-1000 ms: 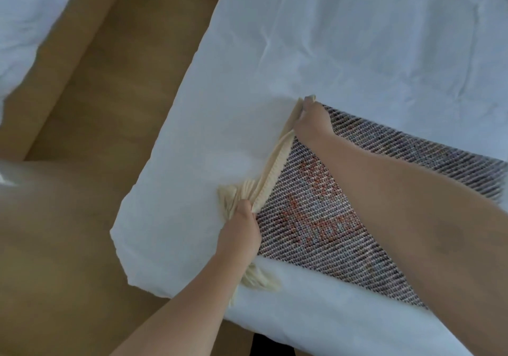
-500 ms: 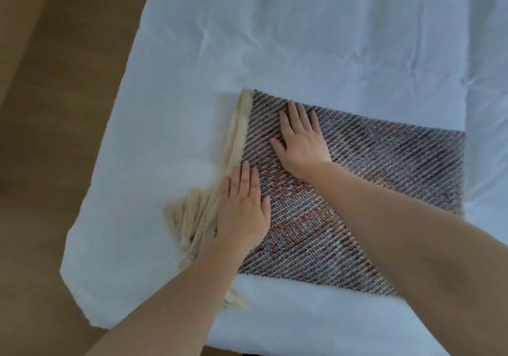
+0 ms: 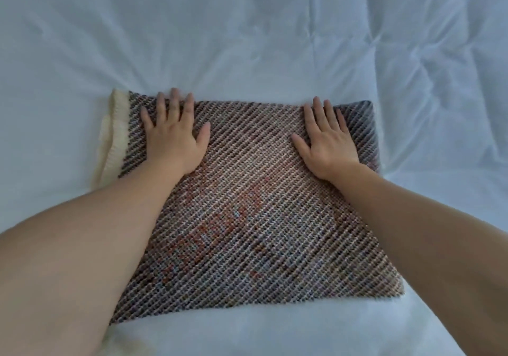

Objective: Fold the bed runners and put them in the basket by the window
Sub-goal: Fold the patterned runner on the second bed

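The folded bed runner (image 3: 247, 218), brown-grey weave with a bit of orange pattern, lies flat on the bed (image 3: 247, 39), right under both palms. The left hand (image 3: 176, 141) presses down near its far left corner, fingers (image 3: 174, 102) straight and spread, tips about at the far edge. The right hand (image 3: 328, 146) does the same near the far right corner, flat too, gripping nothing. A cream fringe (image 3: 112, 135) sticks out just left of the left fingers.

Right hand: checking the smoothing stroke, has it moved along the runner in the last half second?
Yes. The right hand slid along the runner away from its fringe, to near the opposite end.
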`<state>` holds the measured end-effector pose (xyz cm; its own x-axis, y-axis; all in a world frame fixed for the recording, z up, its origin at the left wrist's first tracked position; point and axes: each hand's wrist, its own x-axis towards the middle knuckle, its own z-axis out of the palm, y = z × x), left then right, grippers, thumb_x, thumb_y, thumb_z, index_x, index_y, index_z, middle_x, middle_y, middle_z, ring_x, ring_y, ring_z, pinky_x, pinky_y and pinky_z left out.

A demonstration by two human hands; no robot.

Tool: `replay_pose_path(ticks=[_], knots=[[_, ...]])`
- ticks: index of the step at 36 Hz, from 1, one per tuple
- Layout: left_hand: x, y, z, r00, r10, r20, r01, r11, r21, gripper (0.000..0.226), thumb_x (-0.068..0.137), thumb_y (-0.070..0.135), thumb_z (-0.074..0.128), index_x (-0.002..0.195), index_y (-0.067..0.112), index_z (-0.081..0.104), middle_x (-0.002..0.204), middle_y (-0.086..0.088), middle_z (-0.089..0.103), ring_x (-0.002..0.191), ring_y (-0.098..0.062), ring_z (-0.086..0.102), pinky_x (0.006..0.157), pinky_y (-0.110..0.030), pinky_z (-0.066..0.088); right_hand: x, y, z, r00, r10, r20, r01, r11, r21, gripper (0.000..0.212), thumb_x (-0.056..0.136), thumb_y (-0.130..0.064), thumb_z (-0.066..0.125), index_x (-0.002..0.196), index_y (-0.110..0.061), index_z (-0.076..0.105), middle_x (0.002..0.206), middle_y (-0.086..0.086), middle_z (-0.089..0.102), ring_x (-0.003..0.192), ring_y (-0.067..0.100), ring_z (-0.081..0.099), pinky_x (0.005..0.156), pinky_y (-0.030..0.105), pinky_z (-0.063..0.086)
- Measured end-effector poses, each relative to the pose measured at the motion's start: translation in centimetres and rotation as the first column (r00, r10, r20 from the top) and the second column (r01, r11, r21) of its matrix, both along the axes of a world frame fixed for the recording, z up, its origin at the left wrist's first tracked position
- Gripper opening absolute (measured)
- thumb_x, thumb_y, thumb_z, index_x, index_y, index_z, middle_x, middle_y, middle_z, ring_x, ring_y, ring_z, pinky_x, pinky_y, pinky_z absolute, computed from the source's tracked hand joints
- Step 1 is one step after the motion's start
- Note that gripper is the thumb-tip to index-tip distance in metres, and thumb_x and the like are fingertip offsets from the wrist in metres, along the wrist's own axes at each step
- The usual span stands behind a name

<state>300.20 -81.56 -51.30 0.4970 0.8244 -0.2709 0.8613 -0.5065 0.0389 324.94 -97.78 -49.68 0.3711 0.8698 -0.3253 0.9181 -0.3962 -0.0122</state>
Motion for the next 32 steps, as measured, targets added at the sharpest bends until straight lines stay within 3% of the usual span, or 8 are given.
replay_pose_path(ticks=[7, 12, 15, 20, 27, 32], knots=[[0.9, -0.4, -0.3, 1.000, 0.016, -0.025, -0.016, 1.000, 0.025, 0.072, 0.093, 0.058, 0.010, 0.152, 0.019, 0.000, 0.161, -0.007, -0.004, 0.147, -0.029, -0.008, 0.115, -0.056, -0.005, 5.5, -4.1, -1.0, 0.965, -0.262, -0.023, 0.262, 0.965, 0.020, 0.075, 0.096, -0.061, 0.013, 0.154, -0.015, -0.001, 0.162, 0.003, -0.006, 0.148, 0.020, -0.007, 0.120, 0.038, -0.004], [1.8, -2.7, 1.1, 0.991, 0.129, -0.027, -0.127, 0.990, 0.057, 0.073, 0.094, 0.052, 0.010, 0.151, 0.009, -0.002, 0.159, -0.015, -0.008, 0.146, -0.033, -0.010, 0.116, -0.055, -0.006, 4.9, -5.1, 0.5, 0.901, -0.432, 0.035, 0.432, 0.902, 0.013, 0.072, 0.098, -0.049, 0.019, 0.153, -0.009, -0.004, 0.160, 0.017, -0.008, 0.148, 0.031, -0.007, 0.120, 0.047, 0.000], [2.5, -6.4, 2.3, 0.991, 0.130, 0.025, -0.131, 0.991, 0.029, 0.069, 0.096, 0.048, 0.012, 0.151, 0.009, -0.001, 0.159, -0.015, -0.009, 0.146, -0.033, -0.010, 0.116, -0.054, -0.005, 0.0, -4.0, 3.1, 0.937, -0.344, 0.058, 0.336, 0.936, 0.107, 0.069, 0.095, -0.032, 0.026, 0.153, -0.010, -0.005, 0.159, 0.018, -0.012, 0.147, 0.033, -0.011, 0.119, 0.049, 0.000], [1.7, -13.0, 2.4, 0.995, 0.088, 0.044, -0.088, 0.996, -0.003, 0.066, 0.097, 0.047, 0.013, 0.152, 0.012, 0.001, 0.160, -0.011, -0.006, 0.146, -0.029, -0.009, 0.117, -0.053, -0.004, -10.4, -4.4, 2.8, 0.994, -0.047, -0.096, 0.054, 0.996, 0.072, 0.066, 0.098, -0.046, 0.014, 0.153, -0.013, -0.002, 0.159, 0.014, -0.013, 0.146, 0.031, -0.015, 0.119, 0.051, -0.004], [-0.8, -15.8, 1.5, 1.000, 0.018, 0.009, -0.019, 1.000, 0.012, 0.069, 0.096, 0.051, 0.012, 0.151, 0.012, -0.002, 0.160, -0.011, -0.006, 0.146, -0.029, -0.009, 0.117, -0.053, -0.005, -8.7, -10.3, 0.2, 0.995, -0.072, -0.073, 0.073, 0.997, 0.009, 0.075, 0.095, -0.059, 0.003, 0.152, -0.013, -0.009, 0.159, 0.008, -0.017, 0.146, 0.025, -0.020, 0.119, 0.044, -0.009], [-1.5, -17.4, 1.1, 1.000, 0.004, -0.016, -0.004, 1.000, 0.031, 0.071, 0.096, 0.052, 0.011, 0.151, 0.008, 0.001, 0.160, -0.014, -0.002, 0.146, -0.031, -0.005, 0.116, -0.054, -0.005, -6.3, -14.6, -0.4, 0.988, -0.148, -0.049, 0.149, 0.989, 0.019, 0.077, 0.095, -0.059, 0.009, 0.153, -0.010, -0.003, 0.161, 0.009, -0.008, 0.148, 0.023, -0.012, 0.119, 0.041, -0.007]])
